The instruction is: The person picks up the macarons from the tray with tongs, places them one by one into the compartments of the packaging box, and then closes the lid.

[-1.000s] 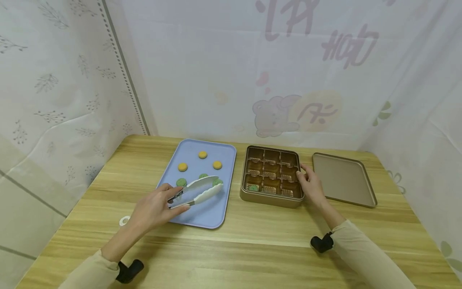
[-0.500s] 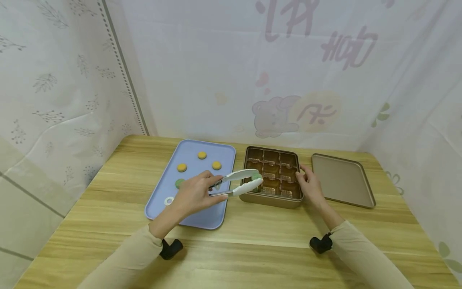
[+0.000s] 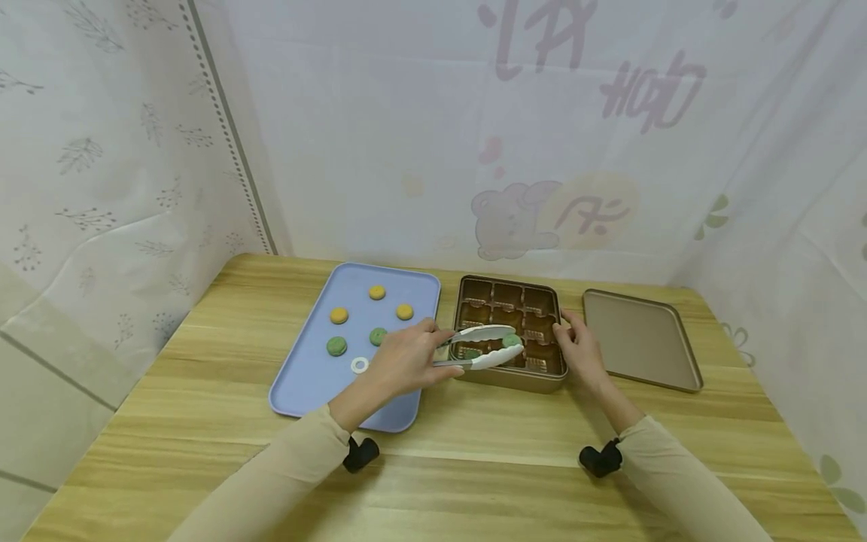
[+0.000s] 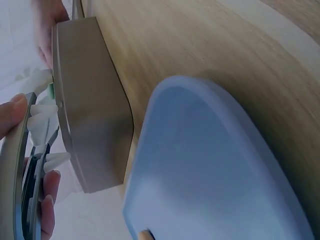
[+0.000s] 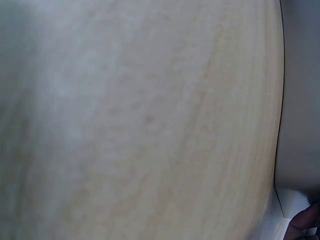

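My left hand (image 3: 405,358) grips tongs (image 3: 497,358) with white scalloped tips, which pinch a green macaron (image 3: 511,341) above the front row of a brown-gold box (image 3: 508,380). The box has an insert of square compartments. Another green macaron (image 3: 472,354) sits in the front-left compartment, partly hidden by the tongs. With its thumb at the rim and fingers along the outer side, my right hand (image 3: 584,352) holds the box's right wall. In the left wrist view the tongs' tips stand beside the box's upper edge, and the held macaron barely shows.
Left of the box lies a blue tray (image 3: 287,388) bearing two green macarons and three yellow ones. A white ring (image 3: 360,365) appears over the tray beside my left hand. The flat box lid (image 3: 643,339) rests on the wooden table at right, behind my right hand.
The tongs in my left hand have moved right from the tray to over the box, carrying a green macaron from the tray. My right hand stays at the box.
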Available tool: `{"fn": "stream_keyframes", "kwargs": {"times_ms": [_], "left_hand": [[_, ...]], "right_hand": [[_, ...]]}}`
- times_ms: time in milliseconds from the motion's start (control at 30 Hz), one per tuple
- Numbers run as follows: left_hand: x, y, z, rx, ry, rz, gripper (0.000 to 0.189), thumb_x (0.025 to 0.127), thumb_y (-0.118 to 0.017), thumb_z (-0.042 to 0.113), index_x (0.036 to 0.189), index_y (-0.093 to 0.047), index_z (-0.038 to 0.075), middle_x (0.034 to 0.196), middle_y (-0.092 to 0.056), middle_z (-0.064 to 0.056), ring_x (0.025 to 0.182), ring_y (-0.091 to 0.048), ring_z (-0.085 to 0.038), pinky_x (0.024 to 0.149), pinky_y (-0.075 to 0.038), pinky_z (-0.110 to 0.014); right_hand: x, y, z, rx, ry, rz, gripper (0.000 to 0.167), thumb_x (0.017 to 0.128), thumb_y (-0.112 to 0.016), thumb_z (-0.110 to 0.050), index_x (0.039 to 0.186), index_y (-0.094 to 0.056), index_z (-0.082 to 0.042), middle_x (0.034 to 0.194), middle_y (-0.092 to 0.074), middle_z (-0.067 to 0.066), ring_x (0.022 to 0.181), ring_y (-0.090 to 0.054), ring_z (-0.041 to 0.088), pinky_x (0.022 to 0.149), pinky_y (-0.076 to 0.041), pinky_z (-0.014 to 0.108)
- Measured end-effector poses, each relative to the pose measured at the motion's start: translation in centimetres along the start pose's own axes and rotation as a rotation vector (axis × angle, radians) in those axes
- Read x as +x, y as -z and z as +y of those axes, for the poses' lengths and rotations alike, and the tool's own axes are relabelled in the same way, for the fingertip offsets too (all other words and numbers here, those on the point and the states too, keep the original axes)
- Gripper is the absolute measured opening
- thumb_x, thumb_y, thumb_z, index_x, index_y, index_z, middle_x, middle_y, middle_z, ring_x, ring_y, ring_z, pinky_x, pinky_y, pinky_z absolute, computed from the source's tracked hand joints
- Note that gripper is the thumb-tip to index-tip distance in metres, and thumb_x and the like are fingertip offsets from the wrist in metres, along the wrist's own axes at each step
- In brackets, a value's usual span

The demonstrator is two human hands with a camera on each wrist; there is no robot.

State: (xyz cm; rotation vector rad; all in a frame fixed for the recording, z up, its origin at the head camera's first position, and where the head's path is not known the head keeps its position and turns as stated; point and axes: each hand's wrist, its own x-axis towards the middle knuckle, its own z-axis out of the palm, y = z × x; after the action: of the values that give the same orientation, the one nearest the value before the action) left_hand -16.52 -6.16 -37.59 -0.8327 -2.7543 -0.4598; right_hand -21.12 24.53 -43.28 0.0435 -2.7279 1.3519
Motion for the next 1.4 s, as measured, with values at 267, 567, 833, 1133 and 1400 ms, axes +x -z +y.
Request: {"fn": "stream_keyframes", "kwargs": {"times_ms": [267,567,833,1133,1400], "left_hand": [[0.4,0.0,0.5,-0.001,0.007,-0.013,0.059,0.072,-0.076,0.050,0.116,-0.067,0.010,0.093,-0.061,-0.003,0.056,-0.043,-0.009,0.046,-0.037,-0.022],[0.5,0.1,0.7,0.000,0.054,-0.057,0.062,0.073,-0.075,0.051,0.119,-0.066,0.011,0.095,-0.060,-0.003,0.057,-0.045,-0.009,0.046,-0.037,-0.023],[0.1,0.0,0.5,-0.042,0.067,-0.041,0.063,0.072,-0.075,0.051,0.121,-0.065,0.013,0.090,-0.058,-0.002,0.053,-0.040,-0.008,0.044,-0.033,-0.022],[-2.2,0.4,-0.6,-0.144,0.110,0.059,0.061,0.073,-0.076,0.047,0.121,-0.065,0.012,0.085,-0.055,0.001,0.052,-0.037,-0.003,0.044,-0.032,-0.019],[-5.2,1.7,-2.3,-0.142,0.164,0.085,0.060,0.072,-0.077,0.046,0.122,-0.064,0.016,0.086,-0.055,0.001,0.055,-0.038,-0.004,0.046,-0.032,-0.020]], "right_hand": [[0.0,0.1,-0.1,0.017,0.019,0.010,0.045,0.100,-0.044,-0.017,0.139,-0.040,0.004,0.073,-0.052,0.012,0.057,-0.043,0.007,0.054,-0.040,0.024],[0.0,0.1,-0.1,0.014,-0.005,-0.004,0.046,0.100,-0.043,-0.020,0.141,-0.039,0.001,0.076,-0.053,0.013,0.061,-0.044,0.010,0.056,-0.041,0.025],[0.1,0.0,0.1,0.006,-0.012,-0.005,0.046,0.101,-0.043,-0.021,0.141,-0.039,0.000,0.078,-0.054,0.013,0.061,-0.045,0.009,0.057,-0.041,0.025],[0.0,-0.1,0.2,0.014,-0.017,-0.017,0.047,0.101,-0.042,-0.023,0.142,-0.037,0.000,0.078,-0.051,0.010,0.061,-0.043,0.009,0.057,-0.040,0.026],[-0.1,0.0,0.0,0.013,-0.012,-0.011,0.046,0.101,-0.042,-0.022,0.142,-0.038,-0.001,0.075,-0.049,0.007,0.061,-0.042,0.010,0.056,-0.039,0.025]]}}
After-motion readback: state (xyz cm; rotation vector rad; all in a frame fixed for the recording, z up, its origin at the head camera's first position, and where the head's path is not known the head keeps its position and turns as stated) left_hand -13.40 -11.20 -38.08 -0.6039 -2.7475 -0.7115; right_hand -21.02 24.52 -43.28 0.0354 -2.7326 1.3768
